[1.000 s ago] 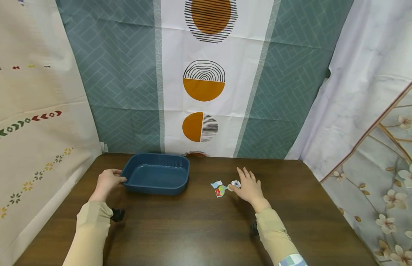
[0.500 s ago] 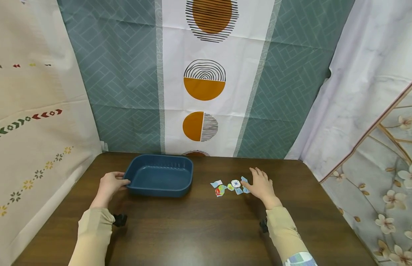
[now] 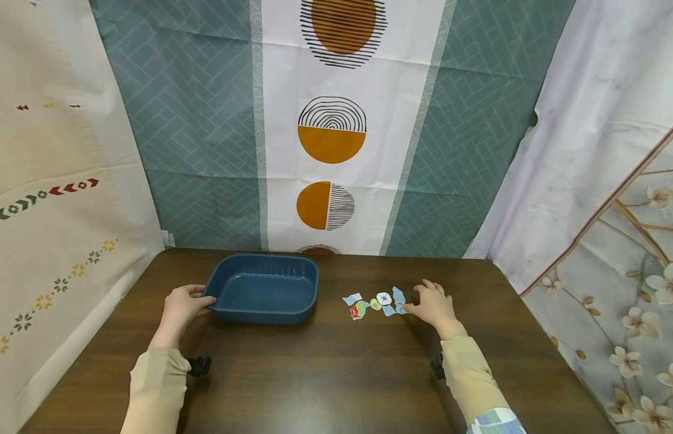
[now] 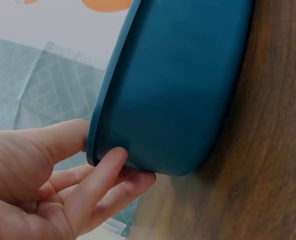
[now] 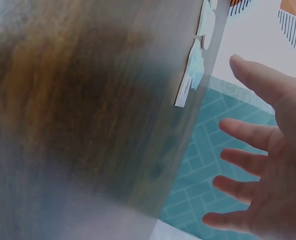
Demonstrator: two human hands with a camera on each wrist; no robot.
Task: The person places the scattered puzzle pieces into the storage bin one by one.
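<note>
My left hand (image 3: 182,308) pinches the left rim of a blue plastic tray (image 3: 263,316). In the left wrist view, the thumb lies on one side of the tray wall (image 4: 172,90) and the fingers on the other. My right hand (image 3: 434,306) hovers at the right end of a cluster of small flat cut-out pieces, fingers spread and holding nothing. Among these are a white round piece with a blue star (image 3: 384,299), a light-blue piece (image 3: 398,295) and a red-and-green piece (image 3: 359,310). The right wrist view shows the thumb apart from the thin pieces (image 5: 194,65).
Everything lies on a dark brown wooden table (image 3: 315,374). A patterned cloth (image 3: 206,120) hangs along its back edge. Light curtains stand at both sides, the right one (image 3: 613,301) printed with flowers.
My right hand has moved right, uncovering several pieces that were hidden under it. The left hand and the tray have shifted slightly right and towards me.
</note>
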